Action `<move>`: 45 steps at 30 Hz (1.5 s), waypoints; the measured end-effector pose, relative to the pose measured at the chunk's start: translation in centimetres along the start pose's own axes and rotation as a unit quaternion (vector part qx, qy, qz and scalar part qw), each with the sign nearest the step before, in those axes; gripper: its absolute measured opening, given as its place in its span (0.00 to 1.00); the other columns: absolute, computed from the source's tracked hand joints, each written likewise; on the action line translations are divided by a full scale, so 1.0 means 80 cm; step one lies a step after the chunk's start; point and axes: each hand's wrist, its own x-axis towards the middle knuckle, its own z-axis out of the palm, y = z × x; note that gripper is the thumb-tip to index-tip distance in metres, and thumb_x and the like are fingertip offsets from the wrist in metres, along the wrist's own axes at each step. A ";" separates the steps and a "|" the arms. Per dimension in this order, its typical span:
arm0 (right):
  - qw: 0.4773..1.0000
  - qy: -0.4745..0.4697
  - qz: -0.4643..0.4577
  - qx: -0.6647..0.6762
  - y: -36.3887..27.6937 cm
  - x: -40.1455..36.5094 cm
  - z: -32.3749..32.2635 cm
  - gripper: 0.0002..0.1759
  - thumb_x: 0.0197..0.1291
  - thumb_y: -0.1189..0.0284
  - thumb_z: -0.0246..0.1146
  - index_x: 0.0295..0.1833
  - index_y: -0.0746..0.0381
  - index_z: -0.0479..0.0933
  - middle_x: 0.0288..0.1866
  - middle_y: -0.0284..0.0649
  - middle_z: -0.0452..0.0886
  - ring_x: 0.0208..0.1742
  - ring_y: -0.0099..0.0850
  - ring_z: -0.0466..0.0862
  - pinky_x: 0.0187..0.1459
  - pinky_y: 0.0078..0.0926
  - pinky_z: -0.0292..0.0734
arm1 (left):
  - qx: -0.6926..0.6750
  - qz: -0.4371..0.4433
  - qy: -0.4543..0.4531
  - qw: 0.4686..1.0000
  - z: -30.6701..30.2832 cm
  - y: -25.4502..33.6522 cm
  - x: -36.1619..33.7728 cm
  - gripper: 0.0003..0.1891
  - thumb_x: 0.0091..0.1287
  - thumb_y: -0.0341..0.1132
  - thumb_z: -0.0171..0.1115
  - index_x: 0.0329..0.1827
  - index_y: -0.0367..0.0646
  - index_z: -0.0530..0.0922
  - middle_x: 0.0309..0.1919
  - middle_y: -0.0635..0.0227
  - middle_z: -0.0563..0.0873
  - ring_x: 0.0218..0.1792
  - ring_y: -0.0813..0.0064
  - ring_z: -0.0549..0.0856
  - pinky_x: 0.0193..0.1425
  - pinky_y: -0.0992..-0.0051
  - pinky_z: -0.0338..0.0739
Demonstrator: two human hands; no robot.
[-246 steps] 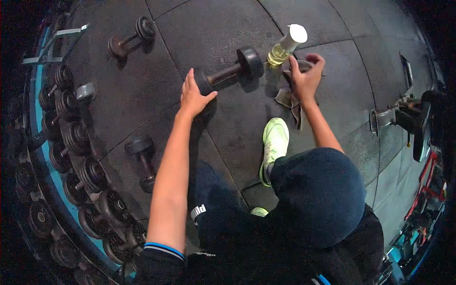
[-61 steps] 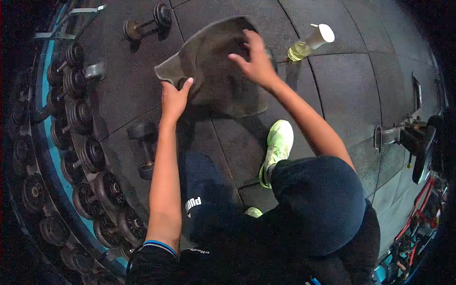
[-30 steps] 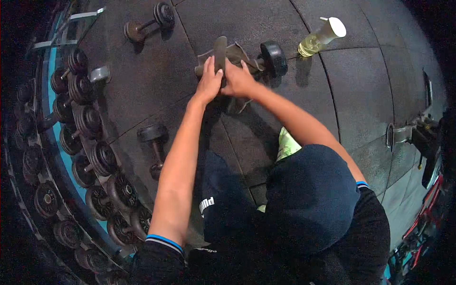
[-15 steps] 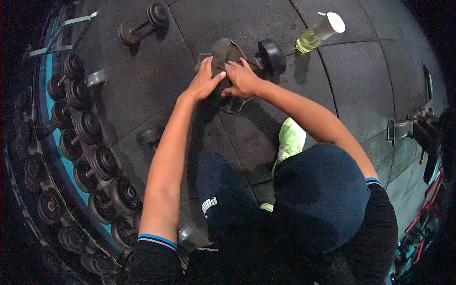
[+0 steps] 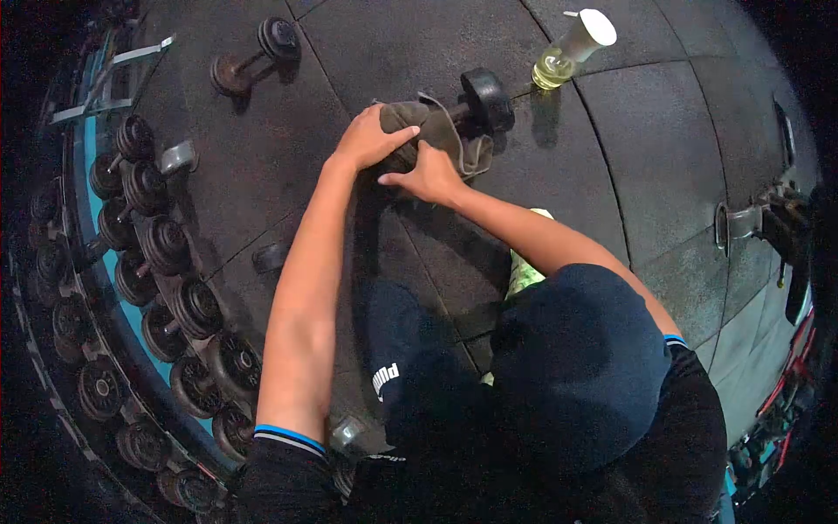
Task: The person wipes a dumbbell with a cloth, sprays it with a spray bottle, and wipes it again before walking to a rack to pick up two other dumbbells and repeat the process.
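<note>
head view: a crumpled olive-grey cloth (image 5: 443,131) is bunched over one end of a black dumbbell (image 5: 485,94), which lies on the rubber floor (image 5: 628,157) toward its far edge. the left grip (image 5: 371,140) is closed over the cloth from above. the right grip (image 5: 428,175), touching it, pinches the cloth's lower fold. a spray bottle (image 5: 563,54) of yellow liquid stands near the dumbbell's bare head.

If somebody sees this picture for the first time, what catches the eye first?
The left hand and the right hand, at top centre, grip a grey cloth wrapped over one end of a dumbbell on the dark floor. Next come the bottle of yellow liquid standing beyond it and the long rack of dumbbells along the left edge.
</note>
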 end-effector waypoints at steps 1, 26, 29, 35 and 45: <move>0.997 -0.036 0.028 0.057 -0.009 -0.005 -0.001 0.58 0.45 0.50 0.83 0.67 0.82 0.63 0.52 0.68 0.84 0.57 0.61 0.85 0.61 0.48 0.80 | -0.012 -0.003 -0.001 1.000 0.001 0.002 -0.003 0.48 0.57 0.60 0.76 0.74 0.37 0.71 0.69 0.43 0.77 0.72 0.49 0.76 0.77 0.61 0.67; 0.956 0.088 -0.276 -0.038 0.024 -0.015 -0.027 0.33 0.52 0.75 0.68 0.65 0.71 0.70 0.57 0.64 0.80 0.56 0.61 0.81 0.57 0.53 0.78 | 0.157 0.187 0.235 0.941 0.093 -0.024 -0.080 0.37 0.68 0.40 0.65 0.77 0.32 0.64 0.77 0.44 0.65 0.82 0.48 0.59 0.82 0.47 0.57; 0.979 -0.104 -0.136 -0.107 0.030 -0.030 -0.028 0.37 0.52 0.74 0.70 0.67 0.74 0.66 0.61 0.65 0.78 0.62 0.61 0.79 0.63 0.50 0.75 | 0.271 0.176 0.212 0.923 0.078 -0.004 -0.080 0.40 0.65 0.49 0.68 0.75 0.34 0.68 0.75 0.46 0.68 0.81 0.46 0.60 0.82 0.48 0.56; 0.969 -0.055 -0.234 -0.052 0.073 -0.058 -0.038 0.40 0.57 0.70 0.71 0.73 0.70 0.64 0.71 0.61 0.73 0.68 0.57 0.76 0.70 0.47 0.72 | 0.611 -0.032 0.052 0.790 0.072 0.068 -0.005 0.29 0.74 0.45 0.54 0.74 0.40 0.74 0.78 0.48 0.68 0.78 0.39 0.65 0.82 0.46 0.52; 0.987 -0.125 -0.103 0.009 0.115 -0.107 -0.070 0.20 0.64 0.70 0.68 0.60 0.65 0.80 0.49 0.52 0.89 0.52 0.53 0.88 0.56 0.46 0.82 | 0.513 0.027 0.005 0.858 0.015 0.045 0.071 0.37 0.52 0.61 0.74 0.54 0.38 0.87 0.59 0.56 0.86 0.66 0.54 0.78 0.72 0.51 0.68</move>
